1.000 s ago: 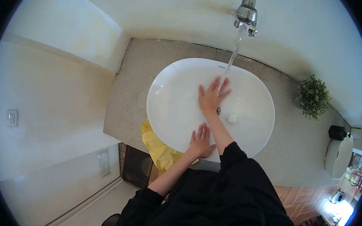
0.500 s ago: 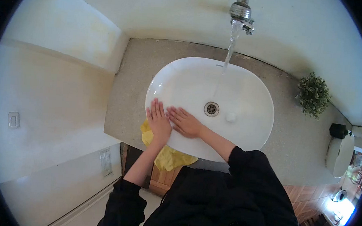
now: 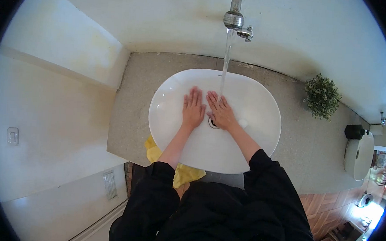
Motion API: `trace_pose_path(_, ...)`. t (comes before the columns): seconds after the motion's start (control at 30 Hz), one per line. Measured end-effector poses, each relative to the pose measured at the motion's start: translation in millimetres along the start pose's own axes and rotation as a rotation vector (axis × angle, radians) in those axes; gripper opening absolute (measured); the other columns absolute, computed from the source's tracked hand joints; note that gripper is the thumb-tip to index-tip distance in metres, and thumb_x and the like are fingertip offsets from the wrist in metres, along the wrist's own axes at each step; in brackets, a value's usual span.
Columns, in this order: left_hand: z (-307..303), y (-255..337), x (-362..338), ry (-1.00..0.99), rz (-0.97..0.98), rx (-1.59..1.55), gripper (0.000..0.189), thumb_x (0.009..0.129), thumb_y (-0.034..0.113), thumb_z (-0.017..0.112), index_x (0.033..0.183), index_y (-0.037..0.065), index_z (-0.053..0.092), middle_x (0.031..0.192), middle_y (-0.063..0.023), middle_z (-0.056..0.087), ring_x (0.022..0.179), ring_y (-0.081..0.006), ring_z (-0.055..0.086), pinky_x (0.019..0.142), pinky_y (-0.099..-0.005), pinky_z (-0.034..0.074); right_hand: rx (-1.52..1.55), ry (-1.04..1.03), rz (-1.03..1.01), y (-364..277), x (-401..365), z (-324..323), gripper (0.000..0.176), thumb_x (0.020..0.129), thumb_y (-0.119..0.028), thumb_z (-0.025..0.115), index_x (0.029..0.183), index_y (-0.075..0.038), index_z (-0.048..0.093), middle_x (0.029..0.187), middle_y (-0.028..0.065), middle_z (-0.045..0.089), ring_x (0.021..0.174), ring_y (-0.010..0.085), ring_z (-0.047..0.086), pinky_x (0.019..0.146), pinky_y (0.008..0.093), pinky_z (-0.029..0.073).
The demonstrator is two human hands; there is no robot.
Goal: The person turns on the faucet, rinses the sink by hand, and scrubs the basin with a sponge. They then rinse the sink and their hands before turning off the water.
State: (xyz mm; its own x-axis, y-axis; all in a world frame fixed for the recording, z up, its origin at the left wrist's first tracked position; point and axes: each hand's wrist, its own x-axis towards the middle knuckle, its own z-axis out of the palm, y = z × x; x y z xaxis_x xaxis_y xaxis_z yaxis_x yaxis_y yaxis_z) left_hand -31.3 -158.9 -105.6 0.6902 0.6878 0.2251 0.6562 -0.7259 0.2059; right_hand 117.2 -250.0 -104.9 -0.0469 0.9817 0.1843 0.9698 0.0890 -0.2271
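Both my hands are over the white oval sink basin (image 3: pixel 253 142), palms down with fingers stretched out. My left hand (image 3: pixel 194 109) is left of the drain (image 3: pixel 213 123), its fingertips slightly blurred. Beside it, my right hand (image 3: pixel 221 112) partly covers the drain, its fingers where the water stream (image 3: pixel 226 60) comes down. That water runs from the metal faucet (image 3: pixel 233 20) on the wall. Neither hand holds anything. A small round white piece (image 3: pixel 243 123) lies in the basin by my right wrist.
A yellow cloth (image 3: pixel 188 175) hangs at the counter's front edge below my left forearm. On the grey counter (image 3: pixel 129 112), a small green plant (image 3: pixel 322 96) stands to the right. Farther right are a black dispenser (image 3: pixel 356 132) and a second basin (image 3: pixel 359 157).
Both hands have moved from the basin's left rim towards its middle, and my right hand now reaches the falling water. The camera view has shifted slightly.
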Motion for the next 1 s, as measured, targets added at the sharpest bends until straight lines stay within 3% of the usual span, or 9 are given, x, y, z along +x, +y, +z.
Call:
trace_pose_path(0.1, -9, -3, -6, -0.124, 0.155, -0.124, 0.063, 0.093, 0.035, 0.044, 0.147, 0.008, 0.025, 0.156, -0.0107, 0.016, 0.144, -0.028, 0.014, 0.115, -0.0498, 0.009, -0.026, -0.015, 0.01, 14, -8, -12, 0.069, 0.092, -0.041, 0.045, 0.146, -0.005, 0.024, 0.154, 0.0083, 0.02, 0.143, 0.0266, 0.017, 0.116, 0.047, 0.01)
trace_pose_path(0.23, -44, -37, -22, -0.141, 0.069, 0.213, 0.065, 0.092, 0.039, 0.045, 0.148, 0.013, 0.024, 0.156, -0.0102, 0.014, 0.144, -0.0269, 0.013, 0.114, -0.0515, 0.007, -0.081, -0.017, 0.21, 28, -48, -27, 0.07, 0.093, -0.043, 0.043, 0.148, -0.006, 0.02, 0.156, 0.0078, 0.016, 0.144, 0.0255, 0.011, 0.114, 0.0508, 0.005)
trace_pose_path(0.33, -54, -37, -44, -0.184, -0.027, 0.209, 0.065, 0.092, 0.039, 0.045, 0.148, 0.012, 0.025, 0.156, -0.0107, 0.012, 0.145, -0.0264, 0.009, 0.115, -0.0513, 0.005, -0.092, -0.105, 0.357, 12, -79, -32, 0.075, 0.093, -0.048, 0.04, 0.149, -0.005, 0.014, 0.156, 0.013, 0.007, 0.145, 0.0293, 0.001, 0.113, 0.0548, -0.002)
trace_pose_path(0.4, -56, -20, -68, -0.329, -0.112, 0.2, 0.07, 0.093, 0.042, 0.042, 0.148, 0.005, 0.02, 0.156, -0.0171, 0.006, 0.145, -0.0301, 0.003, 0.115, -0.0511, 0.003, -0.031, -0.216, 0.442, -10, -95, -40, 0.077, 0.094, -0.049, 0.039, 0.149, -0.003, 0.012, 0.156, 0.0168, 0.005, 0.145, 0.0315, -0.001, 0.112, 0.0551, -0.003)
trace_pose_path(0.53, -70, 37, -106, -0.716, -0.13, 0.035, 0.076, 0.094, 0.045, 0.037, 0.147, -0.004, 0.011, 0.154, -0.0233, -0.001, 0.144, -0.0351, -0.002, 0.114, -0.052, 0.001, 0.146, -0.364, 0.265, -42, -117, -43, 0.077, 0.094, -0.046, 0.039, 0.147, 0.002, 0.009, 0.154, 0.0222, 0.006, 0.144, 0.0342, -0.001, 0.113, 0.0533, -0.002)
trace_pose_path(0.63, -58, 58, -107, -0.976, 0.202, -0.086, 0.073, 0.096, 0.041, 0.032, 0.147, -0.004, 0.005, 0.155, -0.0218, -0.003, 0.144, -0.0326, -0.004, 0.115, -0.0512, 0.003, 0.314, -0.487, 0.016, -59, -109, -29, 0.073, 0.096, -0.039, 0.038, 0.146, 0.006, 0.01, 0.153, 0.0233, 0.009, 0.144, 0.0351, 0.002, 0.115, 0.0476, 0.003)
trace_pose_path(0.73, -55, 48, -109, -0.834, 0.135, -0.355, 0.071, 0.096, 0.042, 0.031, 0.148, -0.001, 0.006, 0.155, -0.0204, -0.001, 0.145, -0.0316, -0.003, 0.115, -0.0498, 0.003, 0.461, -0.354, 0.055, -62, -107, -25, 0.071, 0.095, -0.036, 0.039, 0.145, 0.006, 0.013, 0.153, 0.0234, 0.01, 0.144, 0.0345, 0.003, 0.116, 0.0467, 0.005)
trace_pose_path(0.83, -75, 33, -96, -0.94, 0.213, -0.146, 0.072, 0.096, 0.043, 0.033, 0.148, 0.001, 0.008, 0.156, -0.0177, 0.001, 0.145, -0.0312, -0.001, 0.116, -0.0475, 0.003, 0.352, -0.323, 0.175, -59, -106, -31, 0.072, 0.093, -0.035, 0.045, 0.145, 0.005, 0.015, 0.153, 0.024, 0.01, 0.143, 0.0362, 0.005, 0.115, 0.0483, 0.007)
trace_pose_path(1.0, -60, -46, -54, -0.409, 0.119, 0.153, 0.074, 0.092, 0.042, 0.044, 0.148, 0.002, 0.016, 0.156, -0.0158, 0.007, 0.145, -0.0303, 0.004, 0.116, -0.046, 0.006, 0.136, -0.041, 0.365, -14, -83, -24, 0.078, 0.089, -0.035, 0.054, 0.146, 0.002, 0.018, 0.153, 0.0245, 0.007, 0.143, 0.0398, 0.006, 0.114, 0.0524, 0.009)
